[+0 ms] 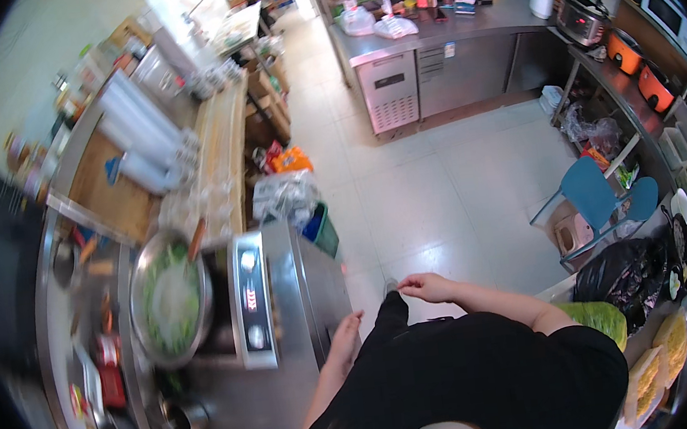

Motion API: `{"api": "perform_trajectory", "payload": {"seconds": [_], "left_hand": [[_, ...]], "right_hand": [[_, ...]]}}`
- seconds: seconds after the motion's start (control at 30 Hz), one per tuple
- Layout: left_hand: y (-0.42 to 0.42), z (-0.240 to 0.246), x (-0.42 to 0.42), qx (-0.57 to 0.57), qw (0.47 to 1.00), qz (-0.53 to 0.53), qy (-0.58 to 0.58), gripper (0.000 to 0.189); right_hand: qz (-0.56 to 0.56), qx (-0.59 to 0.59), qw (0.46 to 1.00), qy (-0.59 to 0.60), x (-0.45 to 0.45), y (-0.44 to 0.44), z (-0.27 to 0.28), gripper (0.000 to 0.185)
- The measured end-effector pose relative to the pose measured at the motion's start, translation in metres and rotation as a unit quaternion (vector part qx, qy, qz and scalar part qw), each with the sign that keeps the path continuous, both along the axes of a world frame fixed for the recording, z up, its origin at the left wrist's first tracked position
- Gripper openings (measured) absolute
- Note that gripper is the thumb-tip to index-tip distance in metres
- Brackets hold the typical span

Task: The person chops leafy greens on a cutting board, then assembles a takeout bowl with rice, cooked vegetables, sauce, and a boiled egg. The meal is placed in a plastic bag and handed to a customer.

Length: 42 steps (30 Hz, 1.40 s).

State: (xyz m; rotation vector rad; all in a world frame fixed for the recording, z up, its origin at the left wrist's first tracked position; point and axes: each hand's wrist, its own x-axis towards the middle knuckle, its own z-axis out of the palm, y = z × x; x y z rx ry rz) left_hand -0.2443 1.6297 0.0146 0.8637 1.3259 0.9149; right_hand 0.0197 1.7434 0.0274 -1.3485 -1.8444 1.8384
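Observation:
My left hand point(345, 338) hangs in front of my left side, near the edge of the steel counter point(292, 320). It holds nothing, and its fingers are loosely bent. My right hand point(428, 287) is out ahead of my body over the tiled floor, fingers half curled, with nothing visible in it. On the left a wide steel pan point(143, 336) of pale, steaming liquid and green leaves sits on an induction cooker point(253, 299) with two knobs and a lit display. A utensil with a wooden handle point(197, 239) leans on the pan's rim.
A green bin point(327, 235) and a plastic-wrapped bundle point(285, 195) stand beyond the counter. A blue chair point(589, 192) is at the right, near a black plastic bag point(620, 279). A steel refrigerated counter point(467, 73) stands ahead, with orange cookers point(624, 50) on a right-hand shelf.

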Motion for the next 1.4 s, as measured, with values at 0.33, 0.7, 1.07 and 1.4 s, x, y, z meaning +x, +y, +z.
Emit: {"api": "perform_trajectory", "payload": {"seconds": [0.33,0.7,1.07,1.4], "left_hand": [[0.351,-0.044,0.005,-0.162,0.682,-0.578,0.419,0.053],[0.693,-0.023,0.102,-0.056,0.985,-0.045,0.160,0.043],[0.989,0.018,0.145,-0.030,0.993,0.104,-0.038,0.049],[1.134,0.030,0.184,-0.128,0.972,0.160,-0.116,0.072]], "right_hand": [[-0.004,-0.090,0.972,-0.216,0.166,0.160,-0.097,0.049],[-0.259,0.118,0.941,-0.183,0.264,0.586,-0.076,0.053],[-0.172,0.375,0.877,-0.245,0.200,0.965,0.050,0.075],[0.160,0.387,0.876,-0.241,0.217,1.021,0.033,0.074]]}}
